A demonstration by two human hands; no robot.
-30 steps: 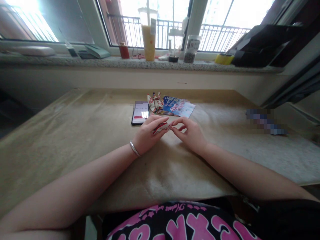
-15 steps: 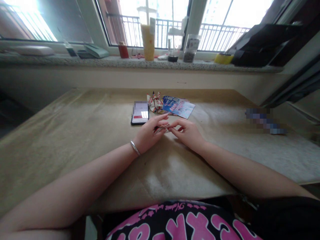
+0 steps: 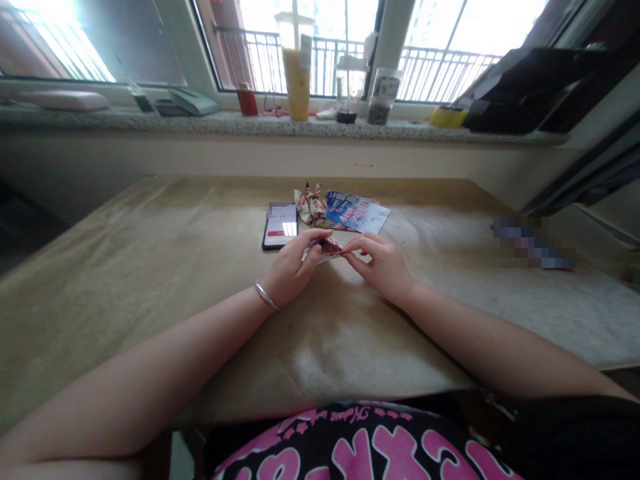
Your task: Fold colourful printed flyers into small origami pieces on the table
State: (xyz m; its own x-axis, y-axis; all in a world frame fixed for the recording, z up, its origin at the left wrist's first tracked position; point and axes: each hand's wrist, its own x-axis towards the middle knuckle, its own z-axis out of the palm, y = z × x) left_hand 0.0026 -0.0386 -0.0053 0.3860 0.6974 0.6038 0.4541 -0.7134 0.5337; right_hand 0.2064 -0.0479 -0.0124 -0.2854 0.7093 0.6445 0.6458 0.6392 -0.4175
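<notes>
Between my two hands, just above the table (image 3: 240, 320), is a small folded piece of printed paper (image 3: 330, 247), red, white and dark. My left hand (image 3: 294, 265) grips its left side, thumb in front and fingers behind. At the right end, my right hand (image 3: 379, 265) pinches the paper's edge between thumb and fingertips. Part of the paper is hidden by my fingers. Behind it stands a spiky folded-paper shape (image 3: 311, 204) with a similar print. Blue printed cards or leaflets (image 3: 361, 212) lie fanned out beside that shape.
A phone (image 3: 281, 225) with its screen lit lies left of the folded shape. A blurred bluish item (image 3: 533, 243) is at the far right. On the windowsill stand a tall yellow drink cup (image 3: 296, 80), a red-capped jar (image 3: 247, 100) and a dark bag (image 3: 520, 93).
My left hand has turned and its thumb now presses on the front of the paper. More of the red print shows. My right hand keeps its pinch and has shifted slightly.
</notes>
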